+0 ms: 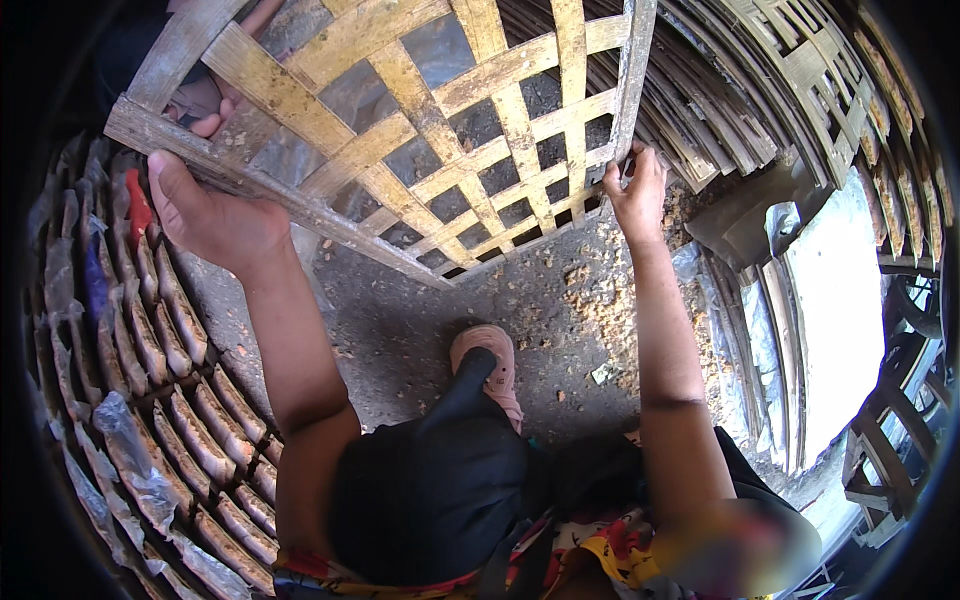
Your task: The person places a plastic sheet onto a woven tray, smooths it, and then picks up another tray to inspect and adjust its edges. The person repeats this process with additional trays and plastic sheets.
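A wooden lattice frame of crossed flat slats, tilted with its lower corner toward me, fills the upper middle. Under and around its left lower rail, my left hand is closed on the frame, its thumb up along the outer side; some of its fingers are hidden. At the frame's right edge, my right hand grips the rail between thumb and fingers. Another person's hand shows through the slats at the upper left, close to the same frame.
Stacked racks with brown-edged layers and plastic sheets curve along the left. Several wooden frames lie piled at the upper right. A white sheet stands at the right. Yellowish crumbs litter the floor near a pink clog.
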A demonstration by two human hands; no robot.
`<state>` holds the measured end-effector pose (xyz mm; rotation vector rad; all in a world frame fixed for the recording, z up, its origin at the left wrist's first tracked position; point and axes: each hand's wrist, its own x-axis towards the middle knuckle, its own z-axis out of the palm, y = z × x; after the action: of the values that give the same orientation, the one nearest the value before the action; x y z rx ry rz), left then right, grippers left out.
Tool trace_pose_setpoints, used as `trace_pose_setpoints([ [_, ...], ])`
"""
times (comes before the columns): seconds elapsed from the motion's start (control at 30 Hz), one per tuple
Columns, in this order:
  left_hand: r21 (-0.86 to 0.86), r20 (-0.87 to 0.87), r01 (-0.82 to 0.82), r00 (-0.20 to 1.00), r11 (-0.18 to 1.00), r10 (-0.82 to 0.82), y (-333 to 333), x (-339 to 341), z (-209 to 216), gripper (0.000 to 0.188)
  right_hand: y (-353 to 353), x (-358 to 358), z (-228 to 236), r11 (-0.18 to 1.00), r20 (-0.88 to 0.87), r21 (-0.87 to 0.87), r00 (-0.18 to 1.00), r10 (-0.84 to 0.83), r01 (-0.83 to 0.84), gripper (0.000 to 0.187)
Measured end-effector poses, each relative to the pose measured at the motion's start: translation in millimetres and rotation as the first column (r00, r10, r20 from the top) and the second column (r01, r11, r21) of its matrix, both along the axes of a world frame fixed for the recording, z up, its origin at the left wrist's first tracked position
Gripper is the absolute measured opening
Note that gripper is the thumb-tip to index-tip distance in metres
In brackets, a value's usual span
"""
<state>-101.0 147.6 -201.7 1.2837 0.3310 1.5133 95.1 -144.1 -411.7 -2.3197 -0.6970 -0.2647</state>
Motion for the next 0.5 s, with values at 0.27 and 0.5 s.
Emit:
trace_pose_setpoints([
  [0.27, 0.013, 0.006, 0.11, 0.994, 0.994, -0.11, 5, -9, -3, 0.047, -7, 12, 2, 0.977, -0.327, -0.181, 0.944, 0.052, -0.116, 0.048],
  [0.5, 0.052, 0.039, 0.116, 0.992, 0.992, -0.118, 3, -6, -2, 0.048, -19, -1, -32, 0.927, -0.316, -0.358, 0.949, -0.004, -0.115, 0.07],
])
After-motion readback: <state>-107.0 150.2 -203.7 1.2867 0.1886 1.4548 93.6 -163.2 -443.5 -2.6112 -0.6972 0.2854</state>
